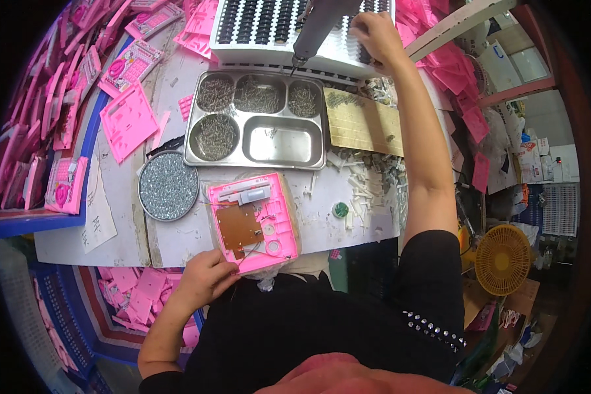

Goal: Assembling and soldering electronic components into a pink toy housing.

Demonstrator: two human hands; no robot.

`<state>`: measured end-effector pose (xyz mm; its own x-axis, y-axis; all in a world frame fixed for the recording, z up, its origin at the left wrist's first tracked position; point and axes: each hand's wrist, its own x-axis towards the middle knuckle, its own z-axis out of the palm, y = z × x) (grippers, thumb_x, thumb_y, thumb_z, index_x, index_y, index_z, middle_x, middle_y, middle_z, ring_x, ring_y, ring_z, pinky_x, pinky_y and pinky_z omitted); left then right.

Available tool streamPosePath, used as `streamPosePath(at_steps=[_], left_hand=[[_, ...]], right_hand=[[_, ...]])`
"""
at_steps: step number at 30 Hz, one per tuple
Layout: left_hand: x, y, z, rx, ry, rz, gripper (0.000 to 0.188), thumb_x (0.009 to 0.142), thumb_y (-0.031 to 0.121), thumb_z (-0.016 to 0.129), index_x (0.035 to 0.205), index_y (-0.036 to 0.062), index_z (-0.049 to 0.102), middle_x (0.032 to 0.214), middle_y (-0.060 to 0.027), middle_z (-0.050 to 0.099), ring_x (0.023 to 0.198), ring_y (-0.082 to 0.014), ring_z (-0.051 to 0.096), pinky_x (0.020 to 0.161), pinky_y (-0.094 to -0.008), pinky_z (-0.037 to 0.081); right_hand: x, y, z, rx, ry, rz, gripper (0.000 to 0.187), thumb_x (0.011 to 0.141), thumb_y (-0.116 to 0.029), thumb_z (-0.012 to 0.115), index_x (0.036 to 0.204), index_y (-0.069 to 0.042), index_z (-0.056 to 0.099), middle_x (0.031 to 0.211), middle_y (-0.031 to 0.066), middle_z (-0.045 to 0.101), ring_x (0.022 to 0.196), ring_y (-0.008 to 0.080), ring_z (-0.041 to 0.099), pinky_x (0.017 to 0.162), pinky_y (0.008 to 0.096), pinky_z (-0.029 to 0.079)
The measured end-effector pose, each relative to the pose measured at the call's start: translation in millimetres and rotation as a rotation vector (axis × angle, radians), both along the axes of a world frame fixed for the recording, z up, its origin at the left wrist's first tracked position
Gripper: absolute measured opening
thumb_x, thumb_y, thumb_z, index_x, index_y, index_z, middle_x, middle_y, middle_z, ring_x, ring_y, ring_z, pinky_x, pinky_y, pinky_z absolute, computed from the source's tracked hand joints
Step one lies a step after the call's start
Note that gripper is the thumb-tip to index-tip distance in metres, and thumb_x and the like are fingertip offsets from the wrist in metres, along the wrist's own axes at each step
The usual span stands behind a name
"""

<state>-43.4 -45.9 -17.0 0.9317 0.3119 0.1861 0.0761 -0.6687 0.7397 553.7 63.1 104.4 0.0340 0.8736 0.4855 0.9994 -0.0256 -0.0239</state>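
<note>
A pink plastic toy casing [284, 226] lies open side up near the front edge of the bench, with a brown circuit board [238, 226], wires and a small grey-white part fitted inside. My left hand [207, 279] pinches its lower left corner. Stretched far forward, my right hand [377, 39] is over a white foam tray [289, 54] that holds rows of small black parts [269, 20]. Its fingers are curled together at the tray's right side; whatever is between them is hidden. A hanging electric screwdriver [305, 49] points down between my hands and the tray.
A steel compartment tray [190, 157] holds small screws, beside a round dish [142, 200] of silvery bits. Cardboard [364, 125], white plastic pieces [356, 190] and a green round item [340, 209] lie rightward. Pink toys fill a blue-edged rack [85, 164]; a yellow fan [503, 259] stands right.
</note>
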Motion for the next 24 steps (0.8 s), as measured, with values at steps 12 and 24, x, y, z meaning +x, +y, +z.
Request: streamPosePath(at_steps=[12, 24], left_hand=[[-5.5, -4.0, -4.6, -0.085, -0.023, 0.042, 0.024, 0.080, 0.008, 0.081, 0.099, 0.0055, 0.067, 0.082, -0.0105, 0.055, 0.073, -0.0299, 0.059, 0.063, -0.0393, 0.048], [-7.6, -10.2, -6.4, -0.074, -0.010, 0.098, 0.021, 0.081, 0.010, 0.080, 0.098, 0.0064, 0.067, 0.084, -0.0106, 0.057, 0.074, -0.0309, 0.061, 0.064, -0.0406, 0.049]], right_hand=[[-299.0, -213.4, -57.9, -0.353, 0.850, 0.421, 0.015, 0.081, -0.008, 0.081, 0.094, -0.007, 0.075, 0.091, 0.0057, 0.071, 0.092, 0.0242, 0.063, 0.084, 0.0358, 0.050], [-325.9, -226.6, -99.8, -0.223, 0.452, 0.506, 0.021, 0.076, -0.015, 0.082, 0.092, -0.011, 0.069, 0.096, -0.0004, 0.068, 0.093, 0.0257, 0.059, 0.077, 0.0398, 0.050]])
